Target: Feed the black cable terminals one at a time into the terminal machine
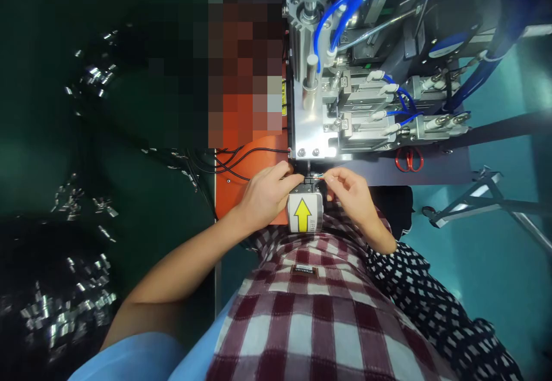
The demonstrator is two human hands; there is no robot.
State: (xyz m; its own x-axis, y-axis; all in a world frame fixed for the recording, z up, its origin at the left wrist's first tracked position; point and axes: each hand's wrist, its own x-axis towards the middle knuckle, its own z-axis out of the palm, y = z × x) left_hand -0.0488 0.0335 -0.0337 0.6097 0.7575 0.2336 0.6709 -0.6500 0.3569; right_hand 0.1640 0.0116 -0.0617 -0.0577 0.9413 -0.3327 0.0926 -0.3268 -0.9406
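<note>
My left hand (271, 192) is closed at the small metal fixture (309, 187) below the machine, its thumb and fingertips pressed together. A black cable (235, 172) runs from the left into this hand; the grip itself is partly hidden. From the right, my right hand (350, 192) pinches thin coloured wires (320, 176) between thumb and forefinger, just above the fixture. Both sets of fingertips are close together there. Directly below them sits a rounded cover with a yellow arrow label (303, 214) pointing toward the machine.
A machine with metal cylinders (366, 96) and blue air hoses (345, 16) rises just beyond my hands. Red-handled scissors (409, 160) lie at right on the dark plate. More cables with shiny connectors (71, 303) lie at left, beside the orange surface (228, 197).
</note>
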